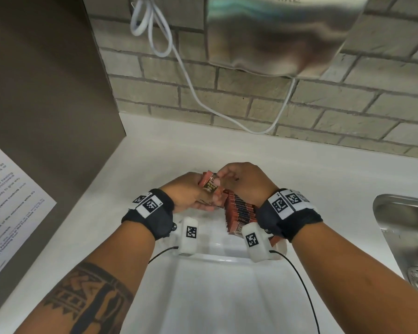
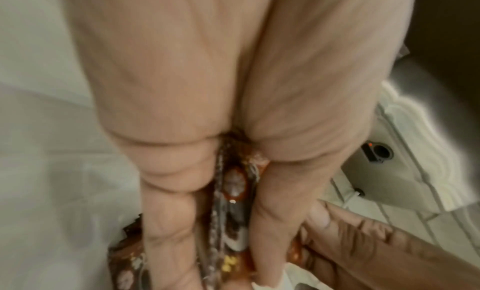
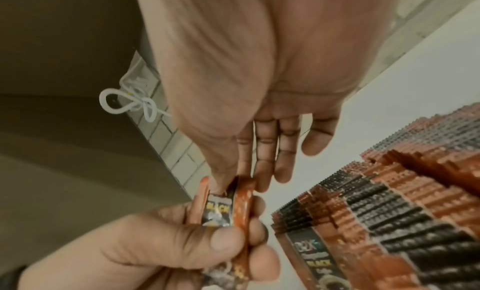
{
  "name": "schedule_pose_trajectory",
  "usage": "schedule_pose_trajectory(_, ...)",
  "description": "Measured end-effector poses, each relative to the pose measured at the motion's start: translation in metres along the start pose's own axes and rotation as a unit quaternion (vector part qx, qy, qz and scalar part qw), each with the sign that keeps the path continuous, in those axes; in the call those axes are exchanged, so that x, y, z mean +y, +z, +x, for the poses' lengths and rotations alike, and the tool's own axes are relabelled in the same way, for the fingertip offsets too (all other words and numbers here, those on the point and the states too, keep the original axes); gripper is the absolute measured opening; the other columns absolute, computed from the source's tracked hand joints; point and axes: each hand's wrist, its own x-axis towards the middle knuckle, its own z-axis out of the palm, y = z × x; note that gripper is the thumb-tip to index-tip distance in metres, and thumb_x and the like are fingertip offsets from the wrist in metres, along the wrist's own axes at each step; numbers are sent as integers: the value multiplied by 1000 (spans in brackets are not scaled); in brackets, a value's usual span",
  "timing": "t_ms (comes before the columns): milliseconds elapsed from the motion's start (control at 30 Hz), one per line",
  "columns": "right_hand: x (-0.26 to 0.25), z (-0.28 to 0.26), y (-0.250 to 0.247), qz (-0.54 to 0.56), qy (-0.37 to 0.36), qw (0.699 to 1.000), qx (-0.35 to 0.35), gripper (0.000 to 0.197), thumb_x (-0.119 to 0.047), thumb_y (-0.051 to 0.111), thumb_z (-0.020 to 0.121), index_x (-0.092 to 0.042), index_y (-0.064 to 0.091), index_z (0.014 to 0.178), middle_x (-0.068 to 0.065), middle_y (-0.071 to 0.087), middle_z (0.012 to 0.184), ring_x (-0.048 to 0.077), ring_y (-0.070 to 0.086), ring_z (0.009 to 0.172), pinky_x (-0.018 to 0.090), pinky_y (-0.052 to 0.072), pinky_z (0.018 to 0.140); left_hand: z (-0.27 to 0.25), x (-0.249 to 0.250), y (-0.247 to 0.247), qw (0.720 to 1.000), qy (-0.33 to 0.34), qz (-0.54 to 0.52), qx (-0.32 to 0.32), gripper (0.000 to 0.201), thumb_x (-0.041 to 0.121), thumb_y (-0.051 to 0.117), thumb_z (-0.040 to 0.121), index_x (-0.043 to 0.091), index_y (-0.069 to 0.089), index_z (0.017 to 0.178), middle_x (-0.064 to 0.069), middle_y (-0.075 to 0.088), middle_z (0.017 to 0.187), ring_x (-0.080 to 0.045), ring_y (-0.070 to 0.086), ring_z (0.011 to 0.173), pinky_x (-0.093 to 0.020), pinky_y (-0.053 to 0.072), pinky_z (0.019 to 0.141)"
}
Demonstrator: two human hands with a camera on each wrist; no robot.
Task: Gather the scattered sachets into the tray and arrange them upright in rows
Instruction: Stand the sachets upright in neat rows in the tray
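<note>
My left hand (image 1: pixel 193 192) grips a small bundle of brown and black sachets (image 1: pixel 209 186) above the far end of the clear tray (image 1: pixel 217 257). The thumb and forefinger of my right hand (image 1: pixel 221 177) pinch the top edge of one sachet (image 3: pixel 221 208) in that bundle, and the other fingers (image 3: pixel 283 157) stay straight. In the left wrist view the bundle (image 2: pixel 233 212) sits between thumb and fingers. A long row of upright sachets (image 1: pixel 239 213) stands in the tray under my right wrist, and the right wrist view shows the row of sachets (image 3: pixel 389 212) packed close.
A steel sink (image 1: pixel 405 237) lies at the right of the white counter (image 1: pixel 323 177). A metal hand dryer (image 1: pixel 275 32) hangs on the brick wall with a white cable (image 1: pixel 191 80) drooping below it. At the left stands a brown panel (image 1: pixel 46 92) with a paper notice (image 1: pixel 10 201).
</note>
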Motion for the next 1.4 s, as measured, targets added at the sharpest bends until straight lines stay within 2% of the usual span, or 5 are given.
schedule_pose_trajectory(333,-20,-4,-13,153,7,985,78,9,-22,85,78,-18,77,79,1,76,76,11,69,65,28,57,68,-6,2,7,982,103,66,143,29,8,88,75,1,77,101,-17,77,97,-32,75,93,-49,60,87)
schedule_pose_trajectory(633,-2,8,12,-57,61,995,49,5,-32,78,79,-29,79,75,-14,70,77,8,65,84,26,52,79,-5,-2,6,877,-99,440,163,39,38,83,79,9,58,84,1,54,74,-18,56,75,-26,43,64)
schedule_pose_trajectory(967,10,17,28,-94,77,991,56,12,-42,72,69,-51,71,60,-15,70,73,23,62,96,47,52,90,16,-11,16,892,-131,418,107,28,28,67,90,15,62,65,0,64,68,-14,55,55,-21,42,52)
schedule_pose_trajectory(1267,8,18,5,-42,47,996,63,7,-31,75,85,-27,79,80,-21,57,85,-3,55,80,9,38,68,16,-8,20,945,-176,245,125,21,21,61,99,3,64,88,-15,77,92,-24,73,73,-17,35,38)
schedule_pose_trajectory(1400,9,15,-8,-14,29,995,95,7,-38,77,83,-30,77,82,-14,58,100,-1,53,90,18,39,77,17,-10,17,938,-192,248,146,25,24,60,98,1,63,89,-16,75,89,-27,65,68,-23,42,47)
